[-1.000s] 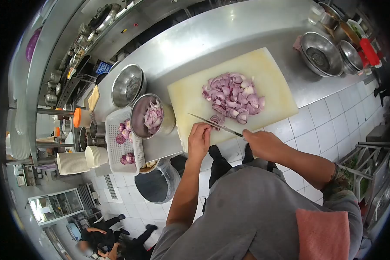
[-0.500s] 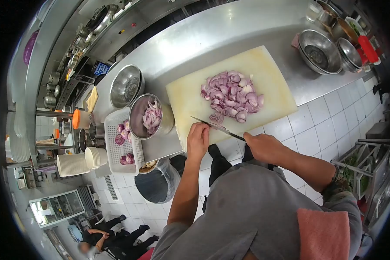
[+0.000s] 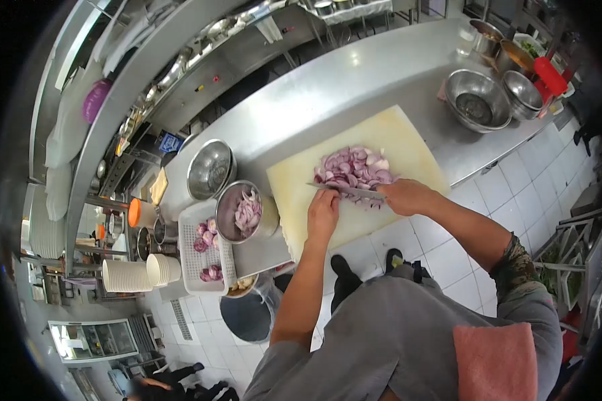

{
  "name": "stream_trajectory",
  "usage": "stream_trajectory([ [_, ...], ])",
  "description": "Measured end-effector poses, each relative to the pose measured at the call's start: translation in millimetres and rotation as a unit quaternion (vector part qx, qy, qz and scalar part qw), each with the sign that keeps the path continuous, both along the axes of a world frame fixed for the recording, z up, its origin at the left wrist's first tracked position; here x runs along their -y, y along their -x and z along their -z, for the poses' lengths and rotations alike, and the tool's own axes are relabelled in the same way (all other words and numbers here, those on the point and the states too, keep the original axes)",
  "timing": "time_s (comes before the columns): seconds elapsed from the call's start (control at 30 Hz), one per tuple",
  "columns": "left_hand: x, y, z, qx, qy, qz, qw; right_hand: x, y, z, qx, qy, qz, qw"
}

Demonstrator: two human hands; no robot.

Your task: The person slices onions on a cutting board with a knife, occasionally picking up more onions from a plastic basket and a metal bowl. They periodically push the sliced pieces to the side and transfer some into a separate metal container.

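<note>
On the pale cutting board [image 3: 294, 175] lies a pile of sliced red onion [image 3: 353, 164]. A knife [image 3: 354, 192] lies across the near side of the pile, slices showing on both sides of its blade. My right hand [image 3: 406, 196] is wrapped round its handle. The fingers of my left hand [image 3: 323, 210] are curled together against the blade near its tip; the fingertips are partly hidden. Left of the board, a steel pot [image 3: 266, 212] holds more sliced onion [image 3: 248, 215].
A white basket [image 3: 188, 257] holds whole red onions beside the pot, with a steel bowl [image 3: 209, 170] behind. More steel bowls [image 3: 478, 100] stand at the right end of the steel counter [image 3: 294, 110]. A dark bin [image 3: 246, 317] stands below; a person [image 3: 170, 384] is at lower left.
Both hands and the knife have moved forward from the board's near edge onto the onion pile. The pile looks more compact. The head view has shifted, so the counter sits lower.
</note>
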State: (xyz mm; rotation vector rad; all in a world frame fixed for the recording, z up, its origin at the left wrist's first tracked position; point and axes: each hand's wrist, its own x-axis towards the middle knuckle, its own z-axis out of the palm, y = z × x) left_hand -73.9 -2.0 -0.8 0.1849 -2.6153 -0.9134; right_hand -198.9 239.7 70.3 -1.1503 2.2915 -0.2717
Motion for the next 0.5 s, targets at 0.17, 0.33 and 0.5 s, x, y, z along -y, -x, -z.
stream_trajectory([
  [0.17, -51.8, 4.8, -57.6, -0.116, 0.029, 0.021, 0.993, -16.9, 4.0, -56.2, -0.096, -0.001, 0.046, 0.994],
  [0.33, -89.2, 36.3, -55.5, -0.028, 0.116, 0.083, 0.989, -29.2, 13.5, -70.5, -0.188, 0.031, 0.069, 0.979],
  [0.5, -53.6, 38.3, -8.1, -0.024, 0.111, 0.036, 0.993, -101.5, 25.3, -108.4, -0.215, 0.007, 0.11, 0.97],
])
